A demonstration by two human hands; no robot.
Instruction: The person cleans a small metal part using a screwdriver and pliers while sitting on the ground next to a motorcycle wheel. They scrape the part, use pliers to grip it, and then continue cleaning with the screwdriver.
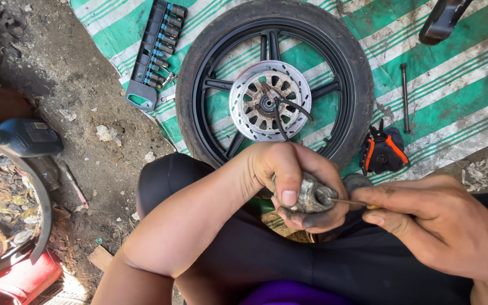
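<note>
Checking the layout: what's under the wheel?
The wheel lies on a green and white striped tarp, seen between the spokes. Whatever is under the tyre and brake disc is hidden.

Bare forearms, grime-smudged hands, black trousers, a purple garment at the waist.

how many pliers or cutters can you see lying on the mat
1. One pair of pliers with orange-and-black handles lies on the green striped mat, just right of the wheel. Others could be hidden behind the arms or outside the view.
</note>
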